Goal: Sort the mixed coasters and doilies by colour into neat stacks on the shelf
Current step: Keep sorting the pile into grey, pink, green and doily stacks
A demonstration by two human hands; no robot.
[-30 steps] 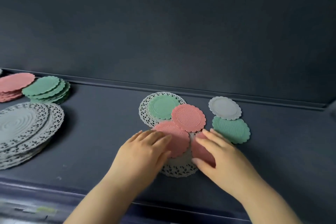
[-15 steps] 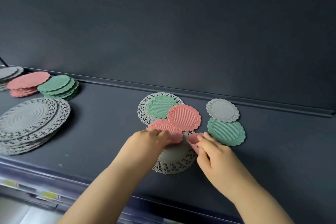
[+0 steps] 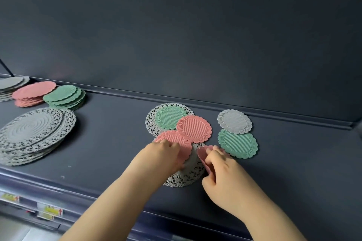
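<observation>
A second ago both your hands lay flat on the pile. Now your right hand has tipped the lifted pink coaster up on edge, pinched between thumb and fingers, at the right rim of the grey doily. Your left hand has curled its fingers round the near edge of the flat pink coaster, which lies on that doily under your knuckles. Just beyond your fingertips the back pink coaster overlaps a green coaster. The pink stack and green stack sit well apart at the left of the shelf.
</observation>
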